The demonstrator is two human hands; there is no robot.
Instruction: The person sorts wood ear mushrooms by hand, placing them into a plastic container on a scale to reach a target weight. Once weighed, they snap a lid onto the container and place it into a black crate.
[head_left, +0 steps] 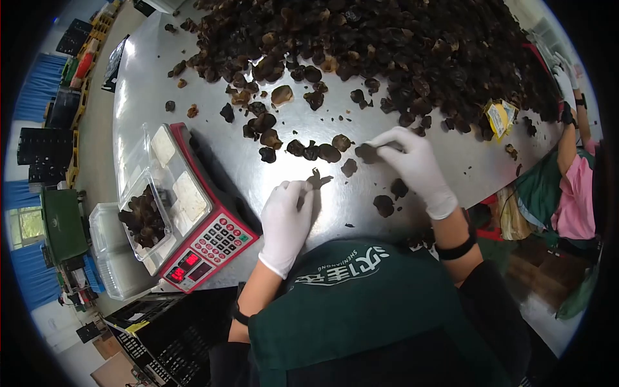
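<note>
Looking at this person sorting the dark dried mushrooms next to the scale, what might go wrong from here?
The clear tray overhangs the red scale, so a nudge might tip it. Loose mushroom pieces lie near the table edge and could get swept off. The left hand and right hand wear gloves, which may dull the grip on small pieces.

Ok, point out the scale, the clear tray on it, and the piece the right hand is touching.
scale [216, 242], head view, on its keypad.
clear tray [161, 147], head view, on its open lid.
dark piece [366, 153], head view, its exposed left part.

Head camera, steeply downward, close over table [213, 161]
</note>
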